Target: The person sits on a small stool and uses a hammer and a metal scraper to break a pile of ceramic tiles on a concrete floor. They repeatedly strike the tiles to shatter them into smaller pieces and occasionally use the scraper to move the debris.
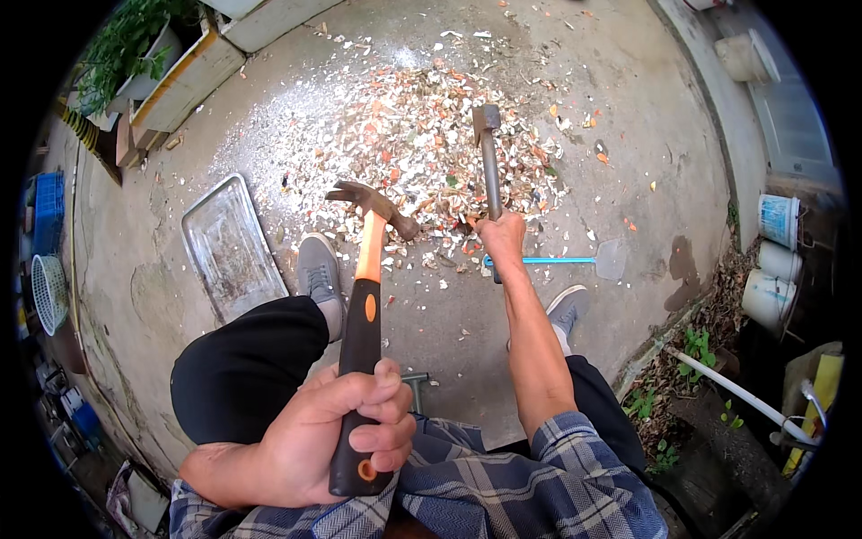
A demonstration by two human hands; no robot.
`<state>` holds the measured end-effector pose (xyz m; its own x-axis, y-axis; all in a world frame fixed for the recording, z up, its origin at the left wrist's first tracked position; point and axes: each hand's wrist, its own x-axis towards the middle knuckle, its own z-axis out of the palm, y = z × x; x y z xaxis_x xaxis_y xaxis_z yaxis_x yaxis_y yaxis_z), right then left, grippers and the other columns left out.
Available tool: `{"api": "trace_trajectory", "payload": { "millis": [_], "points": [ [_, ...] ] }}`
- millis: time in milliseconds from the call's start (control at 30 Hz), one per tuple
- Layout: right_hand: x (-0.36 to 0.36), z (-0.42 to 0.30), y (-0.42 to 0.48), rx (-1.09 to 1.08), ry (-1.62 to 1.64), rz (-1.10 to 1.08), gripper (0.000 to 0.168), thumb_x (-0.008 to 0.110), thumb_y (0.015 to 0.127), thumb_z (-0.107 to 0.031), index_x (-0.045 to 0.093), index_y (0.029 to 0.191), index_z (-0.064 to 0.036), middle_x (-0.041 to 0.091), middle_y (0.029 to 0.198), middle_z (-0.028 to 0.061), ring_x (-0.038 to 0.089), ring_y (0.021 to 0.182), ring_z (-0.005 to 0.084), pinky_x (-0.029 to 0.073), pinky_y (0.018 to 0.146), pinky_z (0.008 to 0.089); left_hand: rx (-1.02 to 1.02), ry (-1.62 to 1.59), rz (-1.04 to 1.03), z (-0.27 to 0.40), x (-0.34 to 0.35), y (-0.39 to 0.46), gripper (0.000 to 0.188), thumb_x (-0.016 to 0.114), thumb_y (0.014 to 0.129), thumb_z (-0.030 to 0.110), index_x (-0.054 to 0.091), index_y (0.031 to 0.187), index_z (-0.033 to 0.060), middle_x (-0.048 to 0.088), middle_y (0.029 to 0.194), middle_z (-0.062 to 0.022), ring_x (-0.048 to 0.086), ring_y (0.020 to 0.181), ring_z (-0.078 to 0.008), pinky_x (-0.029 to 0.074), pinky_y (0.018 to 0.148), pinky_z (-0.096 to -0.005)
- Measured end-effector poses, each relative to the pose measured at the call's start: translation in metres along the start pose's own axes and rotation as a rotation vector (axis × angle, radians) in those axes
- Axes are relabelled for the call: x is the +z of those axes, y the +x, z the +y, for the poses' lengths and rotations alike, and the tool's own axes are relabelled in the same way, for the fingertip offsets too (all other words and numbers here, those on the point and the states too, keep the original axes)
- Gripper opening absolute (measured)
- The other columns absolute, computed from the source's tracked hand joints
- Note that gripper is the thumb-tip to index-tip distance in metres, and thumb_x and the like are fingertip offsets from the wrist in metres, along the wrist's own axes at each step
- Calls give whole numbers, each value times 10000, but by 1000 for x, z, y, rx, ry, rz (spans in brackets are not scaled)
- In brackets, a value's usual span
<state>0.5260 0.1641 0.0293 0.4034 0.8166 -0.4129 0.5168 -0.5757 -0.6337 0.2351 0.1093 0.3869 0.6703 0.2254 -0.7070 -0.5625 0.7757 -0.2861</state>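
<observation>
My left hand (363, 418) grips the black handle of a claw hammer (362, 316) close to the camera. Orange marks the upper part of its handle, and its rusty head is raised, claw to the left. Farther out, my right hand (504, 236) is closed around a second hammer (490, 165) with a grey metal shaft. The head of that hammer appears over a wide heap of broken shell fragments (404, 141), white with orange bits, on the concrete ground. Whether it touches the heap I cannot tell. Its dark handle end shows below my right fist.
A worn metal tray (232, 249) lies left of the heap. A fly swatter with a blue handle (559, 260) lies beyond my right forearm. White planter boxes (185, 84) stand at upper left, several buckets (778, 219) along the right wall. A white basket (49, 294) is far left.
</observation>
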Motion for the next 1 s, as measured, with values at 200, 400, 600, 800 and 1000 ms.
{"api": "trace_trajectory", "payload": {
  "millis": [200, 400, 600, 800, 1000],
  "points": [
    [18, 21, -2, -33, 214, 76, 180, 792, 746, -127, 754, 820, 32, 721, 718, 213, 722, 679, 297, 536, 659, 422, -4, 62, 39, 1, 6, 0, 184, 515, 1056, 122, 442, 887, 111, 377, 734, 35, 429, 591, -60, 434, 565, -270],
    [23, 49, 14, 145, -10, -36, 239, 791, 750, -166, 781, 888, 28, 726, 728, 216, 734, 687, 319, 562, 694, 434, 8, 70, 24, -1, 6, 4, 146, 530, 1053, 119, 478, 918, 97, 402, 744, 29, 443, 592, -71, 436, 565, -276],
    [-8, -5, -41, -31, 220, 52, 189, 748, 761, -103, 755, 886, 39, 706, 685, 131, 652, 621, 163, 514, 615, 361, 11, 10, 46, -4, 1, -1, 121, 567, 1043, 119, 513, 942, 77, 451, 757, 15, 458, 595, -85, 435, 572, -287],
    [54, 77, -91, 8, 35, 74, 211, 689, 749, -102, 721, 867, 70, 699, 739, 268, 732, 744, 390, 548, 708, 477, 16, 12, 48, -8, 3, 1, 148, 569, 1039, 120, 514, 909, 76, 453, 742, 20, 456, 597, -76, 434, 572, -278],
    [26, 45, -83, 11, -36, 0, 239, 682, 743, -127, 731, 881, 62, 699, 790, 301, 718, 799, 461, 553, 767, 517, 41, 9, -6, -10, -4, 4, 199, 546, 1046, 133, 483, 860, 101, 448, 742, 35, 449, 594, -68, 430, 556, -267]
  ]
}}
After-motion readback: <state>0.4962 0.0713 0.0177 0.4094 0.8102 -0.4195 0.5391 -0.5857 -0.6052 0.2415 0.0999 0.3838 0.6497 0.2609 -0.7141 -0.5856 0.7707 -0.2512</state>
